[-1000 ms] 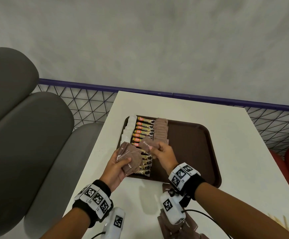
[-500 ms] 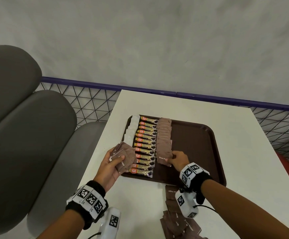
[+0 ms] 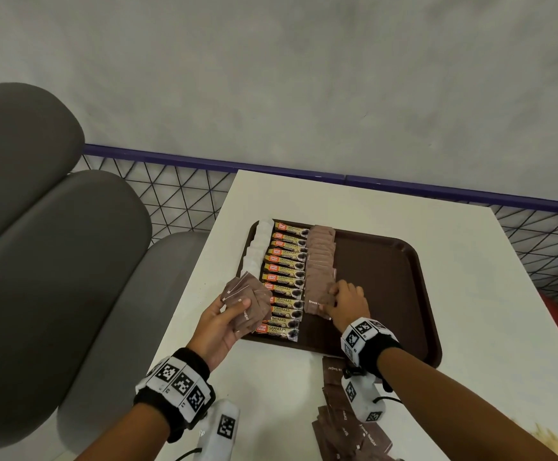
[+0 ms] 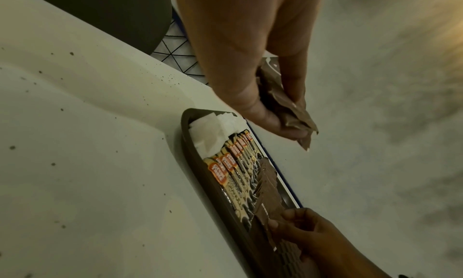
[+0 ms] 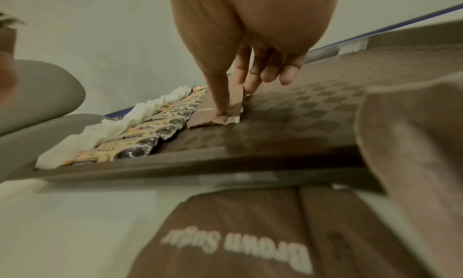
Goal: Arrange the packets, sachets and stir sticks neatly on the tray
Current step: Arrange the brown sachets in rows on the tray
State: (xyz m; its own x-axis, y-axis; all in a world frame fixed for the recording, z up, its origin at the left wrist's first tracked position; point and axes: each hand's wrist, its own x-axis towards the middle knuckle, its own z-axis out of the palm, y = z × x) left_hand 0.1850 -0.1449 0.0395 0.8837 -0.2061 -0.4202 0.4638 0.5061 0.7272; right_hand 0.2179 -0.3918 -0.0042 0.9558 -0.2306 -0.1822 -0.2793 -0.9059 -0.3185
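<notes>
A brown tray (image 3: 380, 287) on the white table holds three rows at its left: white sachets (image 3: 257, 244), coffee granule sticks (image 3: 285, 277) and overlapping brown sugar sachets (image 3: 320, 257). My left hand (image 3: 237, 304) grips a fan of brown sugar sachets (image 3: 254, 311) above the tray's left rim, and these sachets (image 4: 288, 108) show pinched under my thumb in the left wrist view. At the near end of the brown row my right hand (image 3: 334, 299) pinches the nearest sachet (image 5: 213, 116), with the thumb pressing on top. The tray's right half is bare.
Loose brown sugar sachets (image 3: 344, 427) lie on the table under my right wrist, in front of the tray. Pale stir sticks (image 3: 550, 444) show at the bottom right. Grey seat cushions (image 3: 54, 261) stand to the left. A purple-railed wire fence (image 3: 184, 191) runs behind.
My right hand took a sachet from the fan in my left hand, carried it right and laid it at the near end of the brown row. My left hand stayed put.
</notes>
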